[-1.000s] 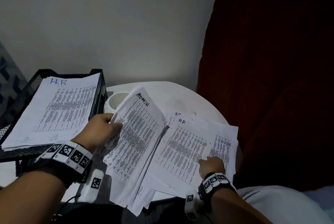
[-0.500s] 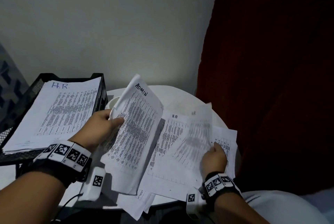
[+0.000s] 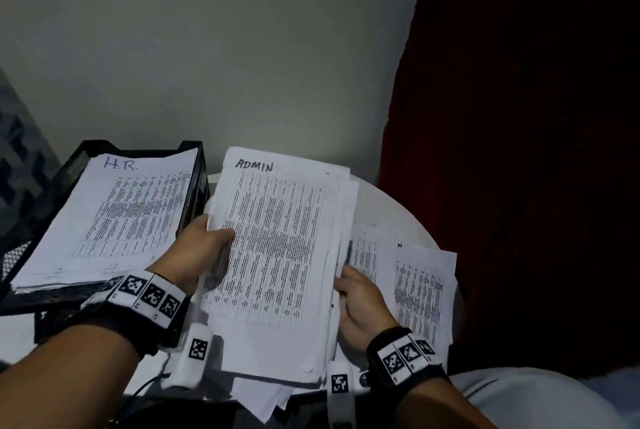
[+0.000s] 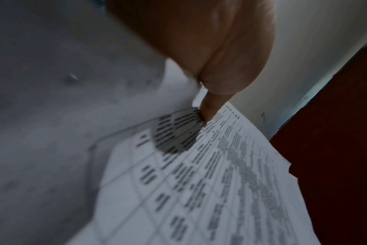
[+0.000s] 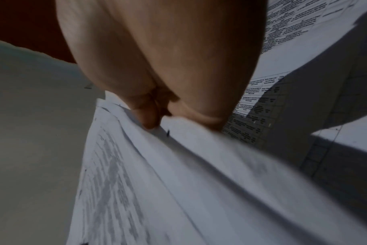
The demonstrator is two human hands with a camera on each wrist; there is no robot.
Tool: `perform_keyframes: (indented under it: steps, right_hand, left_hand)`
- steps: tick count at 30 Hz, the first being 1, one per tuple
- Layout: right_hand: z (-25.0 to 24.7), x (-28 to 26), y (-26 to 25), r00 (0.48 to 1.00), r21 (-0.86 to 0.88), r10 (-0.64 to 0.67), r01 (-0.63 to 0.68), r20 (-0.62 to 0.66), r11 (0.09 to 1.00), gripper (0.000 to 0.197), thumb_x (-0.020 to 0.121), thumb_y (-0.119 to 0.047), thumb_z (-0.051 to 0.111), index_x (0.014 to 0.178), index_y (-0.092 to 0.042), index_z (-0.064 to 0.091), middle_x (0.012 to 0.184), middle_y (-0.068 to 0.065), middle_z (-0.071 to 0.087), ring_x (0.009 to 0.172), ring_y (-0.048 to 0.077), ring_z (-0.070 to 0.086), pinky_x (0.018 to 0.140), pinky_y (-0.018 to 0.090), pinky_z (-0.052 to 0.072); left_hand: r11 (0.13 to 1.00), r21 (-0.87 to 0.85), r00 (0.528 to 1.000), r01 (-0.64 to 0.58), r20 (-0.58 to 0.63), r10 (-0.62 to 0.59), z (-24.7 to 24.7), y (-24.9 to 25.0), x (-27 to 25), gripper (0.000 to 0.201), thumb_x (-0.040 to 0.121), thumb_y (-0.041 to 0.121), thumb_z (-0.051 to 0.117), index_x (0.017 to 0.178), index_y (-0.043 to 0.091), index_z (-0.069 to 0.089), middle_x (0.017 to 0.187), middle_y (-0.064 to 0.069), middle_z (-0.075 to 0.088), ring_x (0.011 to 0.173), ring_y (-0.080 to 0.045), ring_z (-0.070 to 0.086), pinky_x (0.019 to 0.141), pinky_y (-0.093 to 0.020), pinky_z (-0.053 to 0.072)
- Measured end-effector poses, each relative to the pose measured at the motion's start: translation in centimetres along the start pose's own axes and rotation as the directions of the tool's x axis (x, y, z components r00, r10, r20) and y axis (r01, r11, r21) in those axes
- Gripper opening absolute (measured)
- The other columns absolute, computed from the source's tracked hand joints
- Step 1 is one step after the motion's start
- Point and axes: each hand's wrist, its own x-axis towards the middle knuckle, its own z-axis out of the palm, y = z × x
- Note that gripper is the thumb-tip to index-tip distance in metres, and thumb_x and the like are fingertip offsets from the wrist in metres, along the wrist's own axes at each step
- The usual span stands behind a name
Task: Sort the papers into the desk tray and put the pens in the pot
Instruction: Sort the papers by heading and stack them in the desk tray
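**Two hands hold "ADMIN" stack above round table**

At centre frame, a thick ADMIN stack [image 3: 277, 255] of printed sheets is held between both hands. The left hand [image 3: 199, 252] grips its left edge, thumb on the top page; the right hand [image 3: 360, 304] grasps the right edge, fingers curled under the sheets. At the left of the frame a black mesh desk tray [image 3: 69, 169] holds papers whose top sheet is marked "H.R." [image 3: 114, 217]. More loose sheets [image 3: 422, 290] lie on the white round table [image 3: 391, 207] at the right, just beside the right hand. A dark red curtain [image 3: 519, 151] fills the right side.
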Motion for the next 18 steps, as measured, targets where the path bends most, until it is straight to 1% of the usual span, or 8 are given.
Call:
perform_keyframes:
  steps: [3, 6, 9, 12, 13, 15, 17, 18]
  right_hand:
    - [-0.2, -0.6, -0.8, 0.996, -0.012, 0.032, -0.031, 0.085, 0.999, 0.041, 0.098, 0.011, 0.04, 0.12, -0.001, 0.072, 0.114, 0.023, 0.076, 0.099, 0.037, 0.074, 0.088, 0.049, 0.06]
    - [-2.7, 1.4, -0.4, 0.981, -0.206, 0.012, -0.053, -0.193, 0.977, 0.032, 0.092, -0.004, 0.056, 0.118, -0.01, 0.074, 0.1, 0.009, 0.074, 0.082, 0.026, 0.065, 0.067, 0.037, 0.054]
    - [-6.9, 3.2, 0.3, 0.829, -0.451, -0.173, -0.105, -0.532, 0.886, 0.041, 0.082, -0.015, 0.062, 0.119, 0.0, 0.069, 0.107, 0.008, 0.069, 0.094, 0.027, 0.063, 0.084, 0.039, 0.053]
    - [-10.2, 3.4, 1.8, 0.712, -0.563, -0.189, -0.335, -0.676, 0.755, 0.067, 0.075, -0.028, 0.075, 0.136, -0.005, 0.058, 0.13, 0.021, 0.066, 0.109, 0.038, 0.067, 0.096, 0.041, 0.053]
    - [-10.7, 3.2, 2.3, 0.712, -0.593, -0.194, -0.367, -0.675, 0.717, 0.069, 0.078, -0.026, 0.077, 0.139, -0.003, 0.054, 0.129, 0.022, 0.064, 0.107, 0.036, 0.065, 0.097, 0.039, 0.052]
    - [-10.8, 2.4, 2.6, 0.744, -0.644, -0.216, -0.349, -0.632, 0.681, 0.049, 0.086, -0.012, 0.07, 0.131, 0.0, 0.057, 0.119, 0.022, 0.065, 0.101, 0.034, 0.064, 0.092, 0.035, 0.051]
    - [-10.9, 2.4, 2.6, 0.753, -0.649, -0.222, -0.333, -0.62, 0.685, 0.027, 0.092, 0.0, 0.06, 0.118, 0.002, 0.065, 0.114, 0.021, 0.067, 0.11, 0.039, 0.066, 0.093, 0.037, 0.052]
    - [-10.8, 2.3, 2.4, 0.749, -0.635, -0.225, -0.318, -0.624, 0.704, 0.026, 0.094, 0.002, 0.057, 0.118, 0.003, 0.067, 0.117, 0.02, 0.067, 0.115, 0.041, 0.065, 0.094, 0.037, 0.051]
  left_hand:
    - [0.989, 0.146, 0.999, -0.024, -0.044, 0.031, -0.1, -0.2, 0.1, 0.043, 0.094, 0.013, 0.066, 0.134, 0.011, 0.049, 0.11, -0.017, 0.066, 0.085, -0.034, 0.069, 0.067, -0.045, 0.06]
    - [0.979, 0.197, 0.997, -0.059, -0.046, 0.069, -0.3, 0.0, 0.0, 0.047, 0.092, 0.009, 0.068, 0.136, 0.013, 0.052, 0.112, -0.015, 0.068, 0.084, -0.033, 0.07, 0.067, -0.043, 0.061]
    - [0.968, 0.24, 0.993, -0.075, -0.073, 0.095, -0.3, 0.2, -0.1, 0.031, 0.093, 0.007, 0.067, 0.124, 0.009, 0.063, 0.094, -0.017, 0.071, 0.066, -0.029, 0.063, 0.054, -0.03, 0.051]
    - [0.961, 0.261, 0.992, -0.089, -0.066, 0.109, -0.3, 0.1, -0.1, 0.017, 0.094, 0.007, 0.064, 0.111, 0.007, 0.068, 0.073, -0.014, 0.066, 0.051, -0.024, 0.053, 0.048, -0.027, 0.044]
    - [0.961, 0.26, 0.992, -0.092, -0.058, 0.111, -0.3, 0.1, -0.2, 0.016, 0.094, 0.006, 0.064, 0.109, 0.007, 0.069, 0.07, -0.013, 0.065, 0.051, -0.023, 0.052, 0.049, -0.028, 0.043]
    - [0.957, 0.273, 0.992, -0.099, -0.045, 0.116, -0.3, 0.1, -0.3, 0.015, 0.094, 0.006, 0.063, 0.108, 0.008, 0.069, 0.07, -0.013, 0.065, 0.051, -0.023, 0.052, 0.049, -0.028, 0.043]
    - [0.951, 0.289, 0.992, -0.107, -0.036, 0.122, -0.4, 0.1, -0.4, 0.015, 0.096, 0.006, 0.062, 0.11, 0.009, 0.067, 0.075, -0.014, 0.067, 0.053, -0.024, 0.054, 0.049, -0.028, 0.045]
    - [0.949, 0.296, 0.991, -0.11, -0.037, 0.127, -0.4, 0.1, -0.4, 0.017, 0.096, 0.007, 0.062, 0.112, 0.01, 0.066, 0.079, -0.014, 0.068, 0.056, -0.024, 0.056, 0.05, -0.029, 0.046]
